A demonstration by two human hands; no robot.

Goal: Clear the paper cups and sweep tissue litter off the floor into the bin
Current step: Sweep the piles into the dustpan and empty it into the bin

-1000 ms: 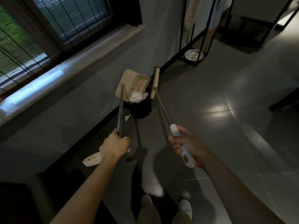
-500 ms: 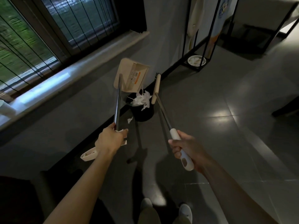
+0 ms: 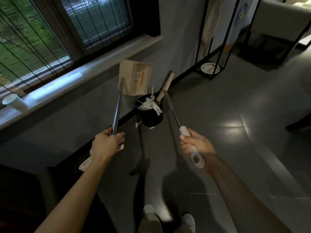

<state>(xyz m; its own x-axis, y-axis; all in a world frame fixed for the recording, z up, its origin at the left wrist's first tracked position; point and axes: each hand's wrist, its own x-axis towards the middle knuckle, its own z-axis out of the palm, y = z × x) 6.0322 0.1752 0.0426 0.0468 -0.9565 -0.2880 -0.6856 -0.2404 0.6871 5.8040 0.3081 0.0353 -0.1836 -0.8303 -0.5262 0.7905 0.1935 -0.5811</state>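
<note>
The left hand (image 3: 106, 142) wraps the dustpan (image 3: 136, 78) by its shaft, the pan tipped beyond the grip above the black bin (image 3: 152, 119) heaped with tissue (image 3: 150, 105). The right hand (image 3: 196, 145) clasps the broom (image 3: 165, 86) handle. Best tap the pan empty, then sweep up the scraps (image 3: 138, 124) beside the bin.

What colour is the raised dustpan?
The dustpan is beige, with a small orange stripe inside. The head view, the only one, shows it clearly.

A: That dustpan (image 3: 136, 78) above the bin (image 3: 152, 118)?
B: Matt beige plastic, on a shiny metal shaft.
A: The broom (image 3: 173, 110)?
B: Metal pole too, smooth white plastic grip.
A: Inside the bin?
B: Crumpled paper tissue (image 3: 149, 105). Glossy grey floor (image 3: 235, 140) tiles right of it.
</note>
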